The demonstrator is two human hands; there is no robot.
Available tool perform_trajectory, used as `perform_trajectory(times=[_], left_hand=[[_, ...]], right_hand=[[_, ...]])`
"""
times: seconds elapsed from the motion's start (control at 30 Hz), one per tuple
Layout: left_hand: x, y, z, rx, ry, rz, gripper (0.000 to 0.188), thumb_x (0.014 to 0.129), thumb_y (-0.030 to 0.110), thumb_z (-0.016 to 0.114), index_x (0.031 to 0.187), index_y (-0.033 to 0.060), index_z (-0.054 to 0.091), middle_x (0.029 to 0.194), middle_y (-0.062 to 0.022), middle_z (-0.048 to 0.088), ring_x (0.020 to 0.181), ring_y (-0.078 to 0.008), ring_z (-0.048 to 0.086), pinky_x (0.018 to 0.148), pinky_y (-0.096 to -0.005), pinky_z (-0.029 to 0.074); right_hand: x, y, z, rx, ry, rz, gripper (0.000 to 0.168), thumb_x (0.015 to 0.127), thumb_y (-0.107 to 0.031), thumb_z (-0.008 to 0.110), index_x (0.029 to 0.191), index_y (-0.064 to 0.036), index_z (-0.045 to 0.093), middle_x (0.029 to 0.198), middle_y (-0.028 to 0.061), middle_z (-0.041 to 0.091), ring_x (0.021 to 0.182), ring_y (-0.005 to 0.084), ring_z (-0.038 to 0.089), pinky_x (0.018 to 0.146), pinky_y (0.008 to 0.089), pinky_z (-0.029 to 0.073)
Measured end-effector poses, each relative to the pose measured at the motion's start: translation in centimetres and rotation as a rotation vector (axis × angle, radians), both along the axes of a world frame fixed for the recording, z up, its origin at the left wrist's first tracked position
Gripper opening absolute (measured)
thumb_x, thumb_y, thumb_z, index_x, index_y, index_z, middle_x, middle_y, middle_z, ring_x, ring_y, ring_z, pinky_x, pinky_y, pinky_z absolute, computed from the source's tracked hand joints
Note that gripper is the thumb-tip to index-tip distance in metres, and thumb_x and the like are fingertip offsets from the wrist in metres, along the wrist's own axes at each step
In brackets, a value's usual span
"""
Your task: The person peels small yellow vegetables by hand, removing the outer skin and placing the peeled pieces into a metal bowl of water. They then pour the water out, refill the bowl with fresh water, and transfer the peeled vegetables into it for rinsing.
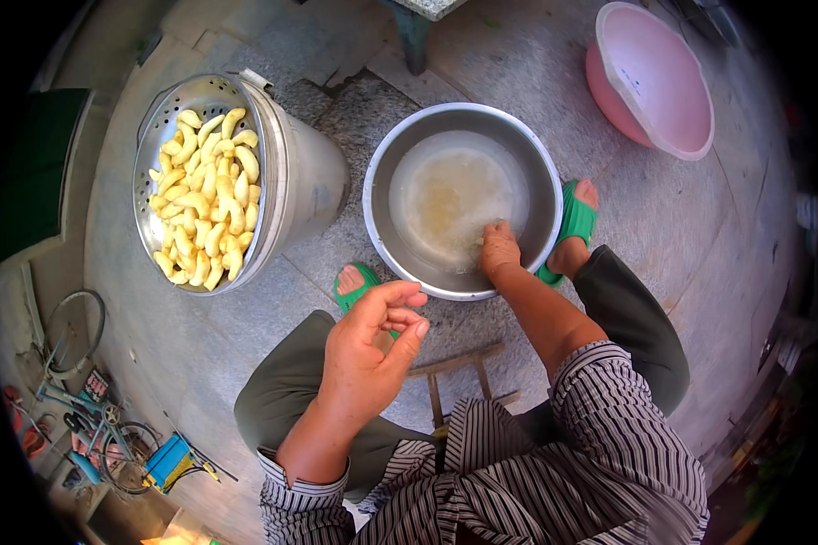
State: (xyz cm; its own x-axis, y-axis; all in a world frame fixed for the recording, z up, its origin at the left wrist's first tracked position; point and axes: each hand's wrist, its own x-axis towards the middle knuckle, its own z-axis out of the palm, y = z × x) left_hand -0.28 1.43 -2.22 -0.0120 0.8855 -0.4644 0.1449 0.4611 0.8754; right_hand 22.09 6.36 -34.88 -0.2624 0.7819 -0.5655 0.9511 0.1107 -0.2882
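Observation:
A round metal basin (462,201) of cloudy water stands on the paving between my feet. My right hand (500,248) reaches into it at the near right, fingertips at or under the water; whether they hold anything is hard to tell. My left hand (388,334) is raised by the basin's near left rim, fingers curled and apart, with nothing seen between them. To the left, a perforated metal colander (151,235) rests tilted on a whitish bucket (307,170), and pale yellow curved pieces (208,194), perhaps peeled vegetables, lie heaped in it.
A pink plastic basin (661,82) is at the upper right. A table leg (412,41) stands beyond the metal basin. Wooden stool legs (460,375) show between my knees. A bicycle (112,429) is at the lower left, near a blue and yellow item (169,463).

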Motion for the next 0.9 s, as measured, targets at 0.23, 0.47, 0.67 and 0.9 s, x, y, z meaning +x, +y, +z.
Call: perform_trajectory(times=[0.23,0.47,0.67,0.9], left_hand=[[-0.4,-0.3,0.4,0.129,-0.073,0.133,0.029,0.091,-0.002,0.058,0.119,-0.0023,0.052,0.107,-0.0119,0.062,0.091,-0.0143,0.062,0.084,-0.0285,0.05],[-1.8,-0.7,0.0,0.19,-0.288,0.297,0.022,0.095,0.006,0.056,0.116,0.0005,0.053,0.103,-0.0088,0.063,0.085,-0.0118,0.061,0.078,-0.0252,0.049],[-3.4,-1.2,-0.1,0.131,-0.423,0.554,0.023,0.097,0.012,0.053,0.118,0.0042,0.05,0.105,-0.0085,0.06,0.085,-0.0143,0.06,0.073,-0.0268,0.048],[-7.9,-2.4,-2.6,0.161,-0.459,1.156,0.037,0.094,0.018,0.057,0.125,0.0058,0.039,0.108,-0.0086,0.051,0.093,-0.0199,0.056,0.072,-0.0345,0.047]], right_hand=[[-1.9,5.2,5.9,-0.616,0.645,-0.8,0.017,0.094,-0.013,0.052,0.106,-0.003,0.059,0.093,0.0114,0.063,0.089,0.0215,0.065,0.079,0.0341,0.053],[-4.9,7.3,14.2,-0.691,1.14,-0.707,0.017,0.094,-0.014,0.055,0.103,0.0,0.059,0.082,0.0069,0.062,0.064,0.0122,0.058,0.055,0.0276,0.049],[-11.5,6.9,25.0,-0.276,1.024,-0.452,0.013,0.092,-0.011,0.059,0.101,-0.001,0.06,0.078,0.003,0.061,0.062,0.0078,0.054,0.053,0.0233,0.045],[-22.8,7.4,32.5,0.13,1.223,0.119,0.028,0.087,-0.014,0.069,0.108,0.002,0.061,0.089,0.0113,0.067,0.078,0.0154,0.065,0.07,0.0298,0.053]])
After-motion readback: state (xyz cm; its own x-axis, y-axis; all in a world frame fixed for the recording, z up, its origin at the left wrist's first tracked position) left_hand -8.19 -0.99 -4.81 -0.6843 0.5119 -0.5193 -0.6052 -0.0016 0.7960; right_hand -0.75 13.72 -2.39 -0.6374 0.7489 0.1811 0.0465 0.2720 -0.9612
